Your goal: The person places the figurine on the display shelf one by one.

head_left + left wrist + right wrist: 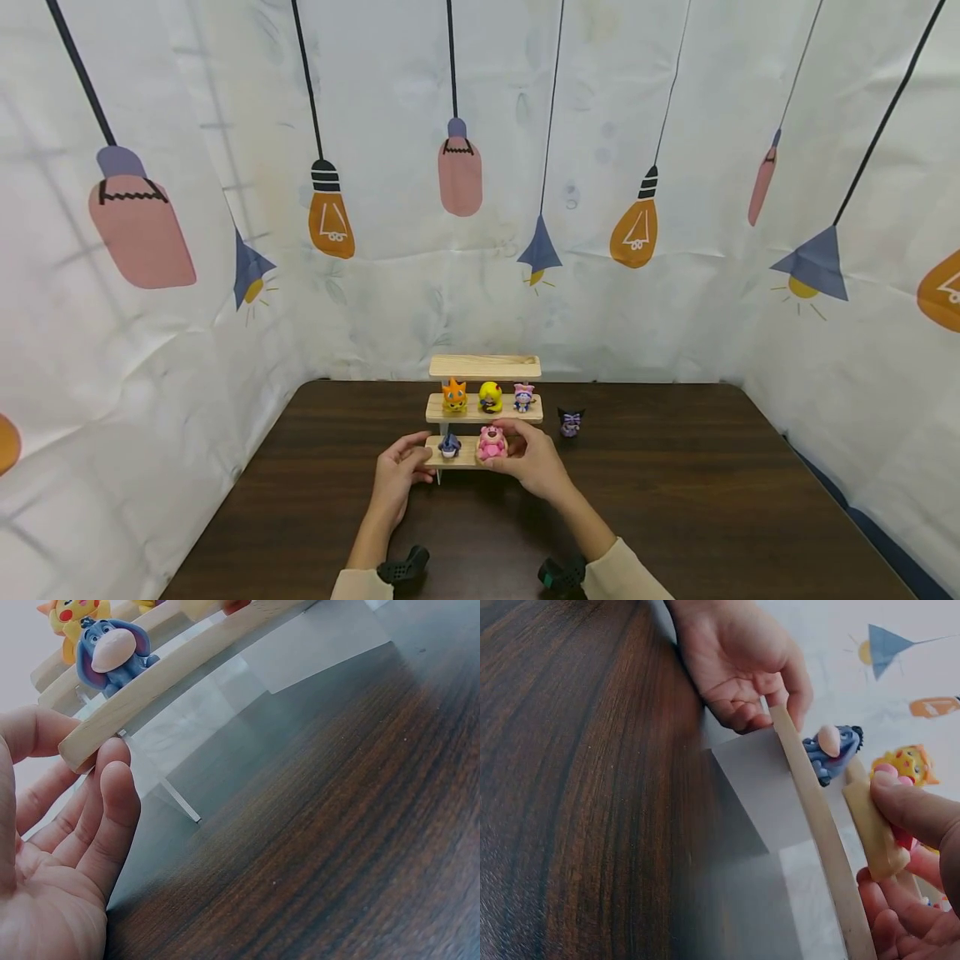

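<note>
A three-tier wooden display stand [486, 367] with clear supports stands on the table. My left hand [397, 479] pinches the left end of its lowest shelf [150, 694], thumb on one side and fingers underneath. Beside that end sits a blue donkey figurine [112, 654]. Over the same shelf, to the donkey's right, my right hand [534, 462] holds a pink bear figurine [492, 443] between thumb and fingers. A pale yellow block-like base [874, 832] shows under the bear in the right wrist view. The thumb covers part of the bear there.
On the middle shelf stand an orange-and-yellow figurine [454, 396], a yellow-haired one [491, 397] and a pink-and-white one [523, 397]. A dark purple figurine [570, 422] stands on the brown table [675, 492], right of the stand. Patterned cloth [405, 308] hangs behind.
</note>
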Action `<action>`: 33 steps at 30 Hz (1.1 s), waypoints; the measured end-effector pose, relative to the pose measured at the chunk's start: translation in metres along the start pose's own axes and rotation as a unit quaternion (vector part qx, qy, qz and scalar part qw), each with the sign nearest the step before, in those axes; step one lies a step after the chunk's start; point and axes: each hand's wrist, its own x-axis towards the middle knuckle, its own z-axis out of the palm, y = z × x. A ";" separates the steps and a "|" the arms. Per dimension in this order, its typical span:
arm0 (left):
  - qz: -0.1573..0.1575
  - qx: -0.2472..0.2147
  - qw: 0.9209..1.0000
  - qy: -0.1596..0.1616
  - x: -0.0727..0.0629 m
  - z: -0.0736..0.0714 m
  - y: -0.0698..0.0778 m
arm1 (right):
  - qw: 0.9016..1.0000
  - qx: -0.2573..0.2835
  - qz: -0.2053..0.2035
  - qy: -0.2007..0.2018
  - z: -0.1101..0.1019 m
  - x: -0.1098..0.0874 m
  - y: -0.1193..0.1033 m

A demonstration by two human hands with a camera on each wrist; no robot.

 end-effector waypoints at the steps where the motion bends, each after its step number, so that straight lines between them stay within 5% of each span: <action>1: 0.001 0.000 1.000 -0.001 0.000 0.000 0.000 | 1.000 -0.003 -0.002 0.002 0.000 0.000 0.000; 33: 0.017 0.008 1.000 0.002 0.001 0.002 -0.001 | 0.997 -0.073 0.009 0.023 0.008 -0.001 -0.004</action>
